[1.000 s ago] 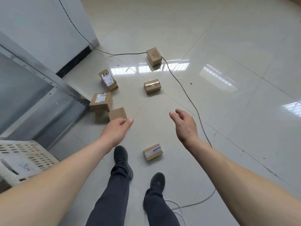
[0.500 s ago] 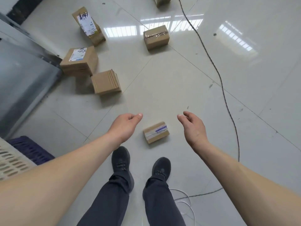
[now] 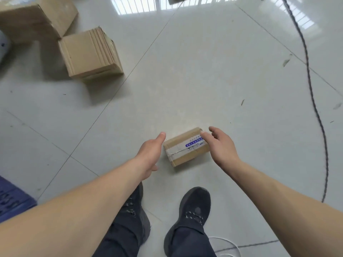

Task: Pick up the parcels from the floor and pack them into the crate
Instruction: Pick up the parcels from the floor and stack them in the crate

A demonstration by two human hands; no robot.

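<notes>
Since half a second earlier, both hands had dropped and closed in on the small taped parcel (image 3: 185, 146), which had lain in the gap between them, and the view had tipped down so the far boxes slid off the top edge. The left hand (image 3: 149, 156) sat at the parcel's 9 o'clock end, thumb stretched toward the near corner, fingers loosely spread and gripping nothing; whether it touched the cardboard could not be told. The right hand (image 3: 220, 145) sat at the 3 o'clock end, fingers apart, its thumb lying over the blue label, not yet clamped. The parcel lay flat on the floor (image 3: 213, 80), just ahead of the shoes (image 3: 193, 210), its long axis running from about 8 o'clock to 2 o'clock, the tape strip along that axis. Open tile spread at 12 o'clock and 1 o'clock. A ridged cardboard box (image 3: 89, 52) stood well apart at 10 o'clock, with a larger box (image 3: 35, 17) behind it. A dark cable (image 3: 313, 101) curved down the 3 o'clock side, and a blue crate edge (image 3: 13, 203) showed at 8 o'clock.
</notes>
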